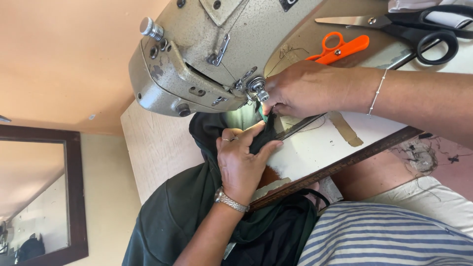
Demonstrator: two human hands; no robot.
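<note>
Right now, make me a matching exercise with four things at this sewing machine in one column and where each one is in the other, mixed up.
Things:
1. left hand
2. right hand
3. orange snips
4. black scissors

Places:
A. at the needle area, just under the machine head
B. far end of the table, blades pointing toward the machine
C. flat on the dark green fabric
D. on the table, just beyond the right hand

Pairs: 1-C, 2-A, 3-D, 4-B
</note>
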